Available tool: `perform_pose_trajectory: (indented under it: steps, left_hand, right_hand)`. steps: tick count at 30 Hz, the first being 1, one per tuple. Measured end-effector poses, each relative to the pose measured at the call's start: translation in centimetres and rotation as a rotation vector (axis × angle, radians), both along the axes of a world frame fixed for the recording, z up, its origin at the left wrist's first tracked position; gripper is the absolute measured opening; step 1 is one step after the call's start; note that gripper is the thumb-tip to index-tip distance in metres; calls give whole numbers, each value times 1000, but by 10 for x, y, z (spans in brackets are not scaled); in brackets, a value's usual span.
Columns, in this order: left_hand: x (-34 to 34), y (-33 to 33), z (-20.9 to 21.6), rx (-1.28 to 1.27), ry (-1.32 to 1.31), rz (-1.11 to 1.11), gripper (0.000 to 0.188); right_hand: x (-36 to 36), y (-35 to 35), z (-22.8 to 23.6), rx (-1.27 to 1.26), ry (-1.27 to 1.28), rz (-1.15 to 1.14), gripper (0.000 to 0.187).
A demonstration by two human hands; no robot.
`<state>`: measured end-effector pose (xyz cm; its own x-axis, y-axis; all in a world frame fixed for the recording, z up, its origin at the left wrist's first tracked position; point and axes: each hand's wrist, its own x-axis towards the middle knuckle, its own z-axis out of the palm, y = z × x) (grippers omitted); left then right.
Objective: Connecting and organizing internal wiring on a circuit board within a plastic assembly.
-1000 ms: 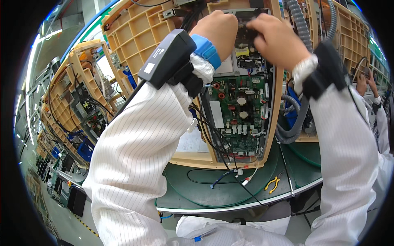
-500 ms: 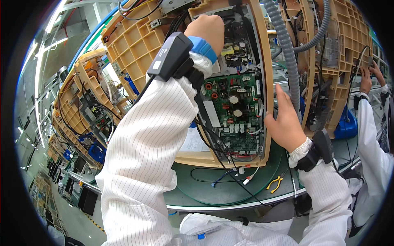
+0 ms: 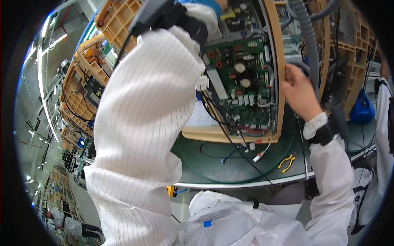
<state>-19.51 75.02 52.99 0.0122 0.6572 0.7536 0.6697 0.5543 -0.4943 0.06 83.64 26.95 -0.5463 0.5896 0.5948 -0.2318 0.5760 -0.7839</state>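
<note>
A tan plastic housing (image 3: 280,102) stands in front of me with its inside facing me. In it sits a green circuit board (image 3: 242,92) with round capacitors, coils and white connectors. My left arm reaches far over the housing. Only a sliver of my left hand (image 3: 223,3) shows at the top edge, beyond a blue wrist strap (image 3: 205,5); its fingers are out of sight. My right hand (image 3: 303,91) is at the housing's right side rim, with bent fingers closed on it. Black cables with a white connector (image 3: 202,83) hang between my left sleeve and the board.
Yellow-handled pliers (image 3: 286,163) and loose cable ends with connectors (image 3: 257,157) lie on the green bench top (image 3: 197,174). A grey corrugated hose (image 3: 310,45) hangs at the right, near another tan housing (image 3: 355,61). A co-worker's sleeve (image 3: 382,119) is at the far right.
My view has shifted, and my left hand has gone almost out of the top of the picture. My right hand's fingers, stretched out before, are now bent at the housing's rim.
</note>
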Motion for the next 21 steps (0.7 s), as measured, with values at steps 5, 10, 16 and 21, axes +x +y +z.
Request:
perform_pose_trajectory:
  steps: [5, 10, 16, 21]
  left_hand:
    - [10, 11, 2, 11, 21, 52, 19]
    - [5, 20, 15, -67, 27, 200, 23]
    - [7, 25, 12, -171, 46, 211, 24]
    - [4, 26, 25, -297, 122, 245, 26]
  right_hand:
    - [-6, 14, -4, 23, -78, -21, 46]
    - [-7, -6, 3, -34, -54, -61, 47]
    - [-7, 1, -7, -27, -56, -65, 48]
    - [-14, 1, -7, -20, -53, -60, 48]
